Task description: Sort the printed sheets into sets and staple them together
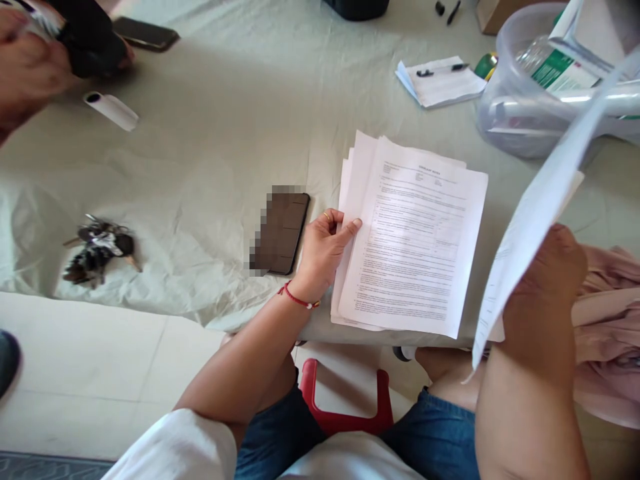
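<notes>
Pale green cloth (225, 133) covers the table and fills most of the frame, wrinkled toward the lower left. A clear plastic tub (505, 100) sits at the upper right, partly cut off, with packets inside that are hard to read. At centre right lies a stack of printed sheets (420, 247), fanned slightly at its left edge. The left hand (323, 250) rests on that edge, thumb and fingers pressed together on the top pages' margin. The right hand (543, 293) holds one lifted sheet (540, 207) raised and tilted at the right; its fingers are behind the paper, so how they close on it cannot be told.

Judging by this, a page is being peeled off the pile, and setting it down would call for steadying the rest.

A dark phone (283, 230) lies just beside the left hand, partly blurred. Keys (97, 247) sit at the left. Another person's hand (25, 67) shows at the upper left, cut off.
</notes>
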A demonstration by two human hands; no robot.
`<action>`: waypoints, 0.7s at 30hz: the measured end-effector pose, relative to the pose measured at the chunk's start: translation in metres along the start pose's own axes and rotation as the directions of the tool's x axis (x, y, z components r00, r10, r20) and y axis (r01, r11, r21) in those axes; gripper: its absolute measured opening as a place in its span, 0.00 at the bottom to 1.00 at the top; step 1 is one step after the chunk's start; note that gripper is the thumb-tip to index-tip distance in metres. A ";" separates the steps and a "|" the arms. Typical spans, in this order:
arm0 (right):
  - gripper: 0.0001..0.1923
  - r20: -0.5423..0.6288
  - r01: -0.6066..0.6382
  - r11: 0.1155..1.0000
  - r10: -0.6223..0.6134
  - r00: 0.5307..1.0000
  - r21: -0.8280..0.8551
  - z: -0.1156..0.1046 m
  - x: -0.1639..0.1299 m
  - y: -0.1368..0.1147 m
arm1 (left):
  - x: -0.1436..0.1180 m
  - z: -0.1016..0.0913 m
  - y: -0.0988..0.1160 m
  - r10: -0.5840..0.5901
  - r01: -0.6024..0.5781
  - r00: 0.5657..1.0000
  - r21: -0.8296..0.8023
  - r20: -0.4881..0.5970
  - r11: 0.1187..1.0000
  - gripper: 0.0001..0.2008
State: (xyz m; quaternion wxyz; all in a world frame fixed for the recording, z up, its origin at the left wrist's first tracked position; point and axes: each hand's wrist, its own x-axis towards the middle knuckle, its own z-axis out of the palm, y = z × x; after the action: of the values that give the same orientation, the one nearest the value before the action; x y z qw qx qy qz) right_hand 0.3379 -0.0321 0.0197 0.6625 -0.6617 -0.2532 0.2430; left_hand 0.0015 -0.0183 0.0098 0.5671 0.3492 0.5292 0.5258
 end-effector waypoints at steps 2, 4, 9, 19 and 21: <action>0.23 -0.015 -0.009 0.998 0.008 1.000 -0.063 0.005 -0.004 0.000 | 0.000 0.000 0.000 0.000 0.000 1.000 -0.021 0.002 1.000 0.24; 0.25 0.053 -0.028 0.995 0.034 0.998 -0.100 0.012 -0.012 0.000 | 0.000 0.001 0.000 -0.002 0.002 1.000 -0.039 0.007 0.999 0.24; 0.32 0.341 -0.173 0.981 0.193 0.920 -0.091 0.025 -0.030 0.006 | -0.002 0.002 0.002 0.006 -0.004 0.999 -0.066 0.034 0.998 0.24; 0.18 0.225 0.009 0.997 0.010 0.974 -0.081 0.024 -0.025 0.011 | -0.003 0.001 0.002 0.036 -0.034 0.999 -0.049 0.033 0.998 0.17; 0.17 0.183 0.013 0.999 -0.006 0.983 -0.037 0.023 -0.023 0.006 | -0.002 0.000 0.002 0.044 -0.043 0.999 -0.059 0.013 0.997 0.20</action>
State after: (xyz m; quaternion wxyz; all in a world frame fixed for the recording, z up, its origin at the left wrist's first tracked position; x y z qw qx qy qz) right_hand 0.3058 -0.0294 0.0128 0.6247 -0.6480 -0.3207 0.2948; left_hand 0.0014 -0.0198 0.0119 0.5693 0.3478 0.5015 0.5508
